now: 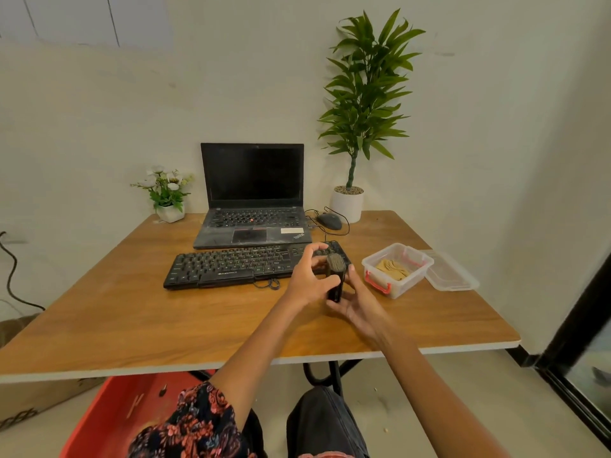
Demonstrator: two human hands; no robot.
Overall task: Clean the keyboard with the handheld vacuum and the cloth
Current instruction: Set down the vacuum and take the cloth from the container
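Black handheld vacuum (335, 276) shows a grey brush head.

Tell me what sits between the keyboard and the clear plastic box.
In the head view, both hands, left and right, hold the handheld vacuum between the keyboard and the clear plastic box.

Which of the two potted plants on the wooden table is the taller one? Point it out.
The leafy green plant in the round white pot, behind the right of the black laptop. It rises far above the laptop screen; the small white-flowered plant on the left stays below the screen's top.
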